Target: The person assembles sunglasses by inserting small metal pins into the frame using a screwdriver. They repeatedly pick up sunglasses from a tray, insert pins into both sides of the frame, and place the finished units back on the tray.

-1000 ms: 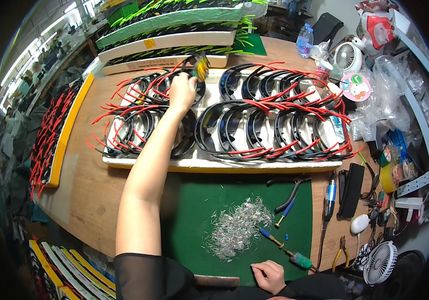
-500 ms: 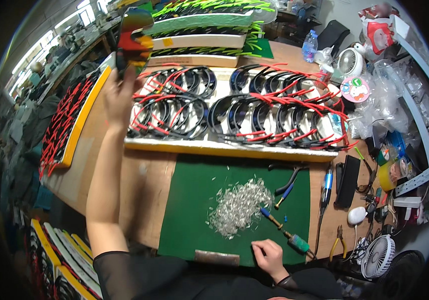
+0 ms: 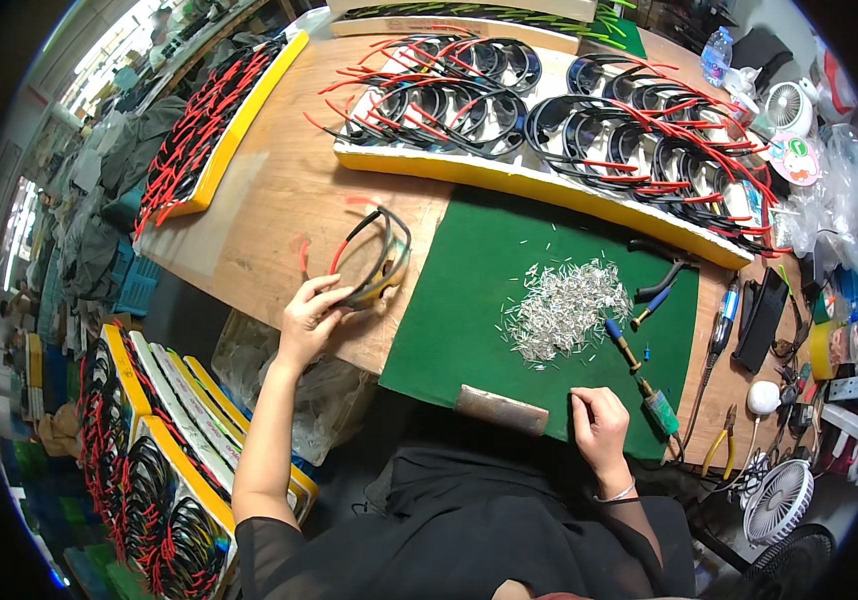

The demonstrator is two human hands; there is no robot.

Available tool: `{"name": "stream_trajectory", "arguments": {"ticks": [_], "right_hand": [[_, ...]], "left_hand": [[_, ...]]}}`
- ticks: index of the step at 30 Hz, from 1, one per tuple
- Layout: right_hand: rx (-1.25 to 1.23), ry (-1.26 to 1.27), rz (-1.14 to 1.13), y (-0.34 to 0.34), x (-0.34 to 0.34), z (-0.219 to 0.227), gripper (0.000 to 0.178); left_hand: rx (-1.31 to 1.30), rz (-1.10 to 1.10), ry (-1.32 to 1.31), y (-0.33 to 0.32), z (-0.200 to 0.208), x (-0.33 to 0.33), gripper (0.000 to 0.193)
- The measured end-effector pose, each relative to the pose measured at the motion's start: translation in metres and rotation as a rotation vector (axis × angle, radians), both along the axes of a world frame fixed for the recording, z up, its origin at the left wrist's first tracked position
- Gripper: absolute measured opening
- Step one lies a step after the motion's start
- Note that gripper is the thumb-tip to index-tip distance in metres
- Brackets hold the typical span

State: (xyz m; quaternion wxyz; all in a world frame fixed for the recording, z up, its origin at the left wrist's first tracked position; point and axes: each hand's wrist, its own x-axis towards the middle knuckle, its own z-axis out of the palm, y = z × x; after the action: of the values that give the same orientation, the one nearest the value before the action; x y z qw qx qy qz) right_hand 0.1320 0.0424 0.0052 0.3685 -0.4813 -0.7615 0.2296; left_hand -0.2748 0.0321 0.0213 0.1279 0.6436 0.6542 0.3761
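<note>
My left hand (image 3: 311, 315) is closed on a pair of wraparound glasses (image 3: 389, 245) with black arms and red tips. It holds them over the wooden table, just left of the green mat (image 3: 429, 340). Curled into a loose fist, my right hand (image 3: 601, 425) rests at the mat's near edge, with nothing seen in it. Beyond this hand lies a heap of small silver slivers (image 3: 564, 312). A green-handled tool (image 3: 659, 410) with a brass shaft is just right of the hand, and a brownish, bar-shaped piece (image 3: 502, 410) is to its left.
A yellow-edged white tray (image 3: 539, 188) with rows of similar glasses stands at the back. Another full tray (image 3: 249, 115) is at the left, and more trays (image 3: 189, 465) stand lower left. Pliers (image 3: 661, 290), a pen-shaped driver (image 3: 724, 325), cutters (image 3: 724, 445) and a fan (image 3: 779, 500) line the right.
My left hand has come down and toward me from above the back tray with the glasses in it. The view has also shifted; my right hand stays at the mat's edge.
</note>
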Motion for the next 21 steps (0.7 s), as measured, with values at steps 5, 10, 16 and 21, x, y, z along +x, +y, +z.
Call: {"name": "stream_trajectory", "arguments": {"ticks": [5, 10, 16, 21], "right_hand": [[0.037, -0.020, -0.047, -0.001, -0.002, -0.003, 0.007], [0.038, -0.034, -0.063, -0.003, -0.006, -0.003, 0.007], [-0.139, 0.087, -0.073, -0.004, -0.001, 0.011, 0.006], [-0.683, 0.583, 0.082, 0.013, 0.012, 0.053, 0.025]], "left_hand": [[-0.039, -0.058, 0.074, 0.013, 0.020, -0.016, 0.022], [-0.146, -0.126, -0.476, 0.015, 0.053, -0.029, 0.016], [0.102, -0.471, -0.177, 0.027, 0.075, 0.045, 0.018], [0.069, -0.867, 0.050, 0.008, 0.065, 0.122, 0.021]]}}
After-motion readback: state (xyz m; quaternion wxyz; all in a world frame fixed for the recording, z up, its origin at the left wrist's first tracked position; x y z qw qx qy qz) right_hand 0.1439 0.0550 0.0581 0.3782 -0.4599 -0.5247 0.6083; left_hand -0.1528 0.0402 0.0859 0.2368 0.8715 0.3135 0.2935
